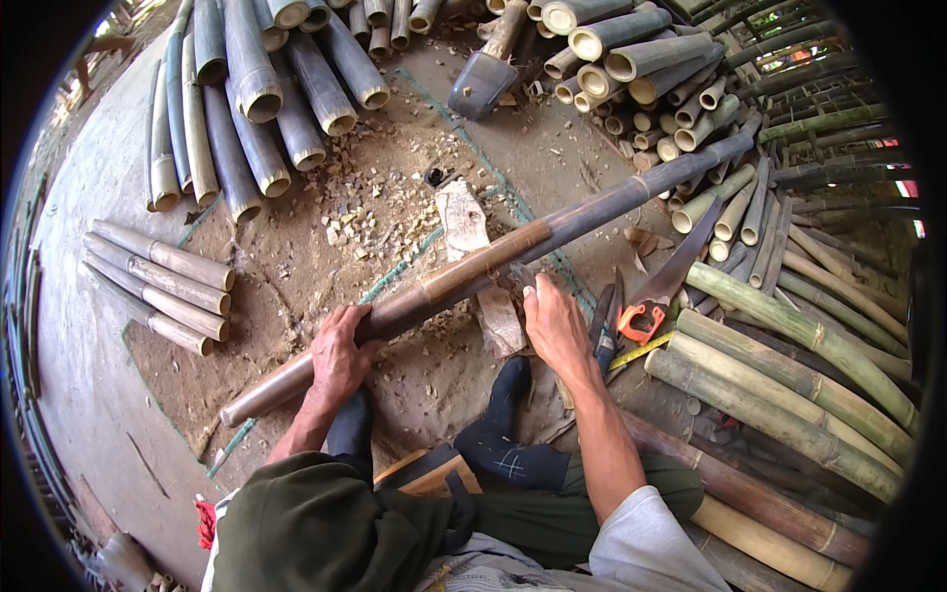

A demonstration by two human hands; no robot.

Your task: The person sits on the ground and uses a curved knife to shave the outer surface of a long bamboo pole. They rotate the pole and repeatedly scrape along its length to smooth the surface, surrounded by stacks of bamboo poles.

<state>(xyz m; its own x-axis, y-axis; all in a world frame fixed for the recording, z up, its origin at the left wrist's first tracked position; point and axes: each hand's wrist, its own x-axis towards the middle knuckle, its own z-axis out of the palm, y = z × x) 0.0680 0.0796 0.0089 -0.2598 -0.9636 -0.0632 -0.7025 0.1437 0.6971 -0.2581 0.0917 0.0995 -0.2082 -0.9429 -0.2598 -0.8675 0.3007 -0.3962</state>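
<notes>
A long brown and dark-grey bamboo pole [483,259] slants from lower left to upper right in front of me. It rests across a pale wooden block [464,219]. My left hand [340,353] is wrapped round the pole near its lower left end. Just below the middle of the pole, my right hand [555,321] is closed beside its near side. A small greyish thing shows at the right fingertips, too unclear to name. My feet, in dark socks [503,419], are on the ground near the block.
Cut bamboo lengths [242,74] lie at the far left, with a smaller group [163,281] at left. More bamboo is stacked [646,59] far right and near right. A handsaw [681,261] with an orange handle and a yellow measuring tape [639,351] lie right. Chips [370,217] litter the ground.
</notes>
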